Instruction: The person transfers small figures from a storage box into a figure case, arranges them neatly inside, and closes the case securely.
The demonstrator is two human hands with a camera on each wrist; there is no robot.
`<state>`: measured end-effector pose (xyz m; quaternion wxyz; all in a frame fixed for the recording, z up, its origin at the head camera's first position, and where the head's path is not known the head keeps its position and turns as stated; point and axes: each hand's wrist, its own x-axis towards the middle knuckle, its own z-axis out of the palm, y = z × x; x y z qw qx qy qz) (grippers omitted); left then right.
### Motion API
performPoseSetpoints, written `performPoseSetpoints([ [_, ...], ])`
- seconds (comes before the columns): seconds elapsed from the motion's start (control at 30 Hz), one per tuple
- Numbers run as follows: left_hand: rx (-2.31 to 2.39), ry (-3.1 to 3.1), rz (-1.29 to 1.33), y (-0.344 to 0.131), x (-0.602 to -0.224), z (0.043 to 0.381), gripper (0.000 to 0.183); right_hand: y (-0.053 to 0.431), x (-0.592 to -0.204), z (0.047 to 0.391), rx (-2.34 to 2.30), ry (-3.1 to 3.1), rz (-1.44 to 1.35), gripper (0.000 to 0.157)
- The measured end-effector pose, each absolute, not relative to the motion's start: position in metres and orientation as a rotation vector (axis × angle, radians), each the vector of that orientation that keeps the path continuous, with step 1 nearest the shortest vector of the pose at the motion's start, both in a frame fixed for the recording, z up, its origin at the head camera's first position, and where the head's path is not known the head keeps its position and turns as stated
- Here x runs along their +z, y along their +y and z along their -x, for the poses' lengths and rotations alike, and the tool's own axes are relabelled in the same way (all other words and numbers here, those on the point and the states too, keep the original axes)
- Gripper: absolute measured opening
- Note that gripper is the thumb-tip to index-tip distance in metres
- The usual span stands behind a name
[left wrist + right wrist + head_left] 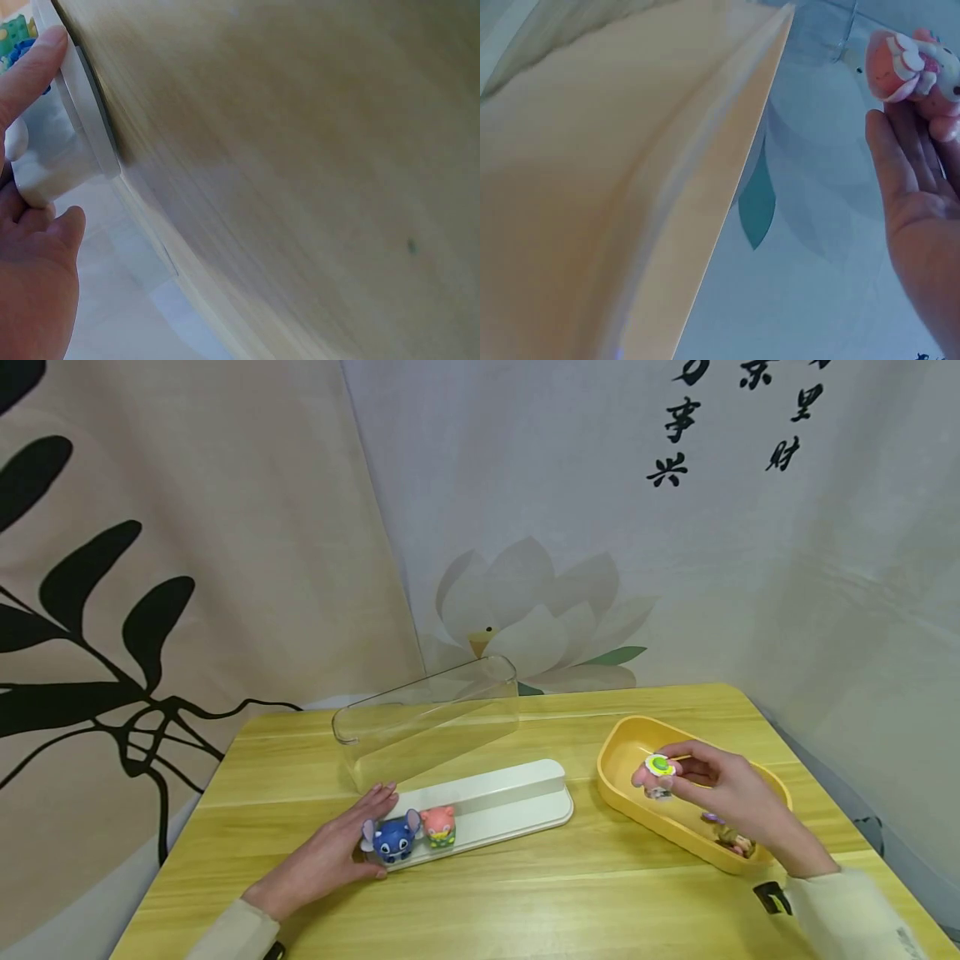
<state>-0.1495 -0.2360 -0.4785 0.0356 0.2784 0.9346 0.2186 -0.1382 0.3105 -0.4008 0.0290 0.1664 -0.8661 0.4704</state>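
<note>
My left hand (330,853) grips the left end of a white two-step display base (517,810), thumb along its front edge and fingers behind. On the lower step stand a blue big-eared figurine (393,839) and, beside it, a pink figurine (438,827) with a green and yellow lower part. Over the yellow tray (630,810), my right hand (723,781) pinches a small pink and white figurine (915,71); a yellow-green round patch shows on it in the head view. Inside the tray, a brownish figurine (733,841) lies near the front right corner, partly behind my right wrist.
Behind the base, a clear plastic cover (435,727) stands on the wooden table (525,902). A printed cloth (300,527) hangs along the table's back edge. The tray's raised rim lies just below my right hand.
</note>
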Motion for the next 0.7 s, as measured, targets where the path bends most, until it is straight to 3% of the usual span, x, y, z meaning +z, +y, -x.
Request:
performPoseSetpoints([
  [0.3, 0.675, 2.870, -0.859, -0.236, -0.479, 0.150, 0.102, 0.283, -0.396, 0.138, 1.548, -2.630, -0.515, 0.036],
  [0.7, 0.698, 2.869, -0.855, -0.236, -0.478, 0.149, 0.103, 0.248, -0.400, 0.147, 1.628, -2.458, -0.762, 0.031],
])
